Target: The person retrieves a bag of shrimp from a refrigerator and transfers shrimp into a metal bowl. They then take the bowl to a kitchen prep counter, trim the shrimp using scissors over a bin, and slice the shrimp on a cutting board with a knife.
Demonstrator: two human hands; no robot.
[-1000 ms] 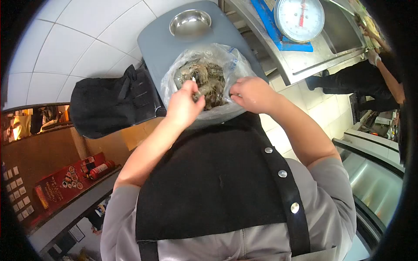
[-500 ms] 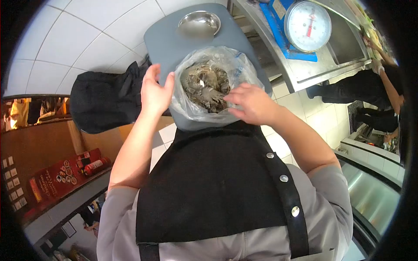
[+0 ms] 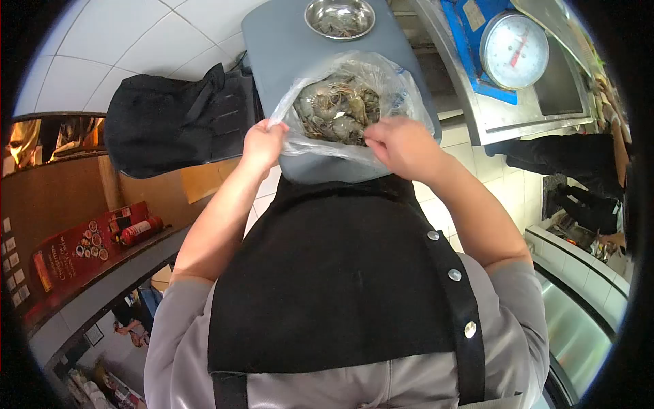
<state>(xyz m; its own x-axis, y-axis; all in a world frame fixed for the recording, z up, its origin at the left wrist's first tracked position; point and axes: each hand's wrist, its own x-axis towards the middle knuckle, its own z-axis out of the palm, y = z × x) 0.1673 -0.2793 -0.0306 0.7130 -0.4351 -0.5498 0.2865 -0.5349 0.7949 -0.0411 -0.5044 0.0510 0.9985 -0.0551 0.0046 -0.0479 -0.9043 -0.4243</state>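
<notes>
A clear plastic bag (image 3: pixel 402 102) lies wide open on a grey tabletop (image 3: pixel 272 48), with a pile of raw shrimp (image 3: pixel 340 112) inside. My left hand (image 3: pixel 264 146) is closed on the bag's left rim, pulling it outward. Over the right side of the pile, my right hand (image 3: pixel 402 143) has its fingers curled together at the shrimp; what they pinch, if anything, is hidden. Beyond the bag stands a shiny metal bowl (image 3: pixel 339 19) with some shrimp in its bottom.
A blue dial scale (image 3: pixel 514 51) stands on a steel counter (image 3: pixel 504 129) at the right. On the left is a black chair (image 3: pixel 177 123). A fire extinguisher (image 3: pixel 139 230) hangs farther left. Another person in dark trousers (image 3: pixel 565 157) is at the far right.
My left hand has gone from open beside the bag to gripping its rim. The right hand's fingers have closed at the shrimp. The camera has shifted, bringing the bag higher in view.
</notes>
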